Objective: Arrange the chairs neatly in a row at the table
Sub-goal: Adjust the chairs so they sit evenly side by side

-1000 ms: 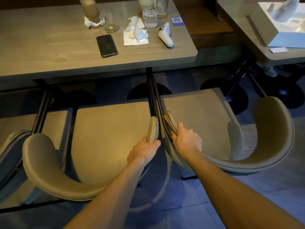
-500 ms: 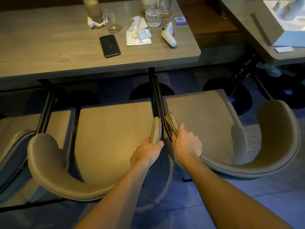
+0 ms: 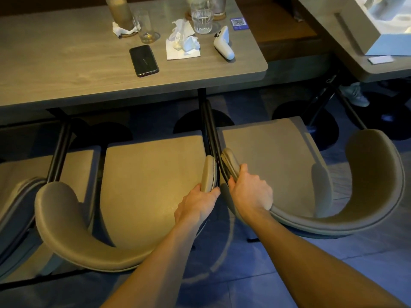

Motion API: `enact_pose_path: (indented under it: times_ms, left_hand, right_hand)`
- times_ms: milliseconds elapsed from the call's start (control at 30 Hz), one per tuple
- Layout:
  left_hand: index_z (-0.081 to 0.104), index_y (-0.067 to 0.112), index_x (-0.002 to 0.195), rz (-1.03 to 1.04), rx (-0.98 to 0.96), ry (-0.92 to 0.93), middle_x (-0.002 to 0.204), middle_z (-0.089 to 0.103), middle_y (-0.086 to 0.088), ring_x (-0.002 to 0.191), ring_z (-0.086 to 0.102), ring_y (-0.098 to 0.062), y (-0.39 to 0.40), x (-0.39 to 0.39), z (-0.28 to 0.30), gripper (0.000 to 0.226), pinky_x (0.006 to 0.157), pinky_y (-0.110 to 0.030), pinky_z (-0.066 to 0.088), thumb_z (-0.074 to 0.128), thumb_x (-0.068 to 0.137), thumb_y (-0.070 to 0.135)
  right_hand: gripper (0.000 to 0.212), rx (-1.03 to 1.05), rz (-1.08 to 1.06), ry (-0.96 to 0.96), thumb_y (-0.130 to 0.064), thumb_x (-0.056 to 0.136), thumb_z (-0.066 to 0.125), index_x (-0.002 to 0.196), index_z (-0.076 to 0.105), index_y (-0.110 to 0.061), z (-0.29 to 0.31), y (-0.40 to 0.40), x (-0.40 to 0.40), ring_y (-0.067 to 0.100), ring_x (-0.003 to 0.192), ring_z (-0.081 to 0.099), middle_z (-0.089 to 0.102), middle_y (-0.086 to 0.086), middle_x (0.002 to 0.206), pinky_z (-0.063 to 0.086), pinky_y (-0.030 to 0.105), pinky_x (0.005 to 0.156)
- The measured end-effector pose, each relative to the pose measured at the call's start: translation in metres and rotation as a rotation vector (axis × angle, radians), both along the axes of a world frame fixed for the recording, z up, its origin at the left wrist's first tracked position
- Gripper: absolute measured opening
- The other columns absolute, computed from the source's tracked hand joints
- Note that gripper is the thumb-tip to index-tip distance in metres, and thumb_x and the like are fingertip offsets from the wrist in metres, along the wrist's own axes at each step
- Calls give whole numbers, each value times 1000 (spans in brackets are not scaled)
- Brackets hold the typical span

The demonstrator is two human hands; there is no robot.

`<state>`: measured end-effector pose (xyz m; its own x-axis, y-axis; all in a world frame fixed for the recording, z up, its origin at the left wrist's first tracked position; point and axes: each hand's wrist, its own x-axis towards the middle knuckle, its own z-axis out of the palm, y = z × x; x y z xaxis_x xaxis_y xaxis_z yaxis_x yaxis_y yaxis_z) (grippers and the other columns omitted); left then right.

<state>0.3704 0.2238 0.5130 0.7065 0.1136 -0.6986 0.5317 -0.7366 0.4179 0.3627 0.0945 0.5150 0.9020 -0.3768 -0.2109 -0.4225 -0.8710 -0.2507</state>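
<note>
Head view: I look down at three chairs in front of the table [image 3: 66,70], with both my arms reaching forward.
Left hand [image 3: 196,202]: my fingers are curled around the right armrest tip of the middle chair [image 3: 142,185], holding it.
Right hand [image 3: 250,193]: my fingers are wrapped over the left armrest tip of the right chair [image 3: 289,165], holding it.
Chair positions: the two armrest tips I hold stand just beside each other, with only a thin dark gap between them; I cannot tell if they touch.
Middle chair: its seat front is just short of the table edge.
Right chair: it stands at the table's right corner, with its seat turned a little to the left; its far armrest sticks out past the table end.
Left chair [image 3: 20,185]: it is only partly in view at the left edge, close beside the middle chair.
Table top: a dark phone [image 3: 144,60], some glasses [image 3: 201,20], crumpled napkins [image 3: 183,44] and a white controller [image 3: 223,44] lie on it.
Second table [image 3: 347,45]: it stands at upper right, well apart from the chairs I hold.
</note>
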Motion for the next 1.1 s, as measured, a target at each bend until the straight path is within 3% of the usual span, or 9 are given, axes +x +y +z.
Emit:
enact_pose_path:
  times_ms: [333,433,567,633,700,767,867,967,1100]
  left_hand:
    - [36,32,150,-7,21,-24,144,51,1,127,51,-28,0,0,2,82,102,-41,41,40,80,76]
    - [34,28,151,3,-14,-4,146,49,-1,129,49,-29,0,-1,8,90,101,-40,41,42,78,81]
    - [43,22,145,77,-233,-11,141,52,0,127,50,-26,7,-5,18,97,100,-34,39,44,72,86]
    - [50,21,139,171,-442,-53,136,56,1,122,53,-22,18,-7,21,82,101,-32,40,46,81,78]
    - [58,19,126,254,-470,-110,126,62,0,114,57,-20,41,-10,18,56,97,-31,43,46,92,62]
    - [62,20,119,244,-333,-172,121,65,0,106,59,-20,78,-12,10,39,95,-32,45,48,96,48]
    - [61,23,119,192,-84,-262,118,64,3,102,59,-21,158,-14,9,30,87,-30,46,46,98,39]
    - [63,18,118,214,173,-459,119,63,-3,106,59,-26,236,-14,23,28,85,-34,46,45,99,27]
    - [67,18,112,101,419,-794,119,63,-7,114,54,-27,286,-14,27,25,106,-44,36,55,91,22]
  right_hand:
    - [27,8,-23,21,-45,98,40,105,40,-19,0,2,-1,31,76,68,69,8,88,56,40,66]
    - [35,39,-20,29,-52,97,39,111,39,-20,0,3,-2,31,85,67,66,7,100,55,40,69]
    - [57,65,-80,54,-51,99,32,145,29,-18,8,8,-5,30,126,47,45,11,142,40,46,96]
    - [61,93,-136,9,-49,100,29,152,22,-18,14,23,-13,27,137,36,37,9,152,28,50,107]
    - [63,96,-165,-59,-50,100,29,155,21,-19,17,47,-24,24,148,21,26,7,161,14,52,117]
    - [66,71,-190,-106,-52,100,29,156,19,-18,17,73,-32,23,153,5,15,7,165,4,52,120]
    - [71,119,-253,-91,-52,100,33,158,15,-15,16,108,-36,23,153,1,9,8,166,4,50,120]
    - [76,314,-428,-49,-46,99,43,158,7,-14,13,144,-37,31,150,15,10,11,165,20,52,118]
    - [74,438,-681,-77,-27,101,47,158,-2,-24,13,182,-39,46,126,47,24,19,158,43,51,95]
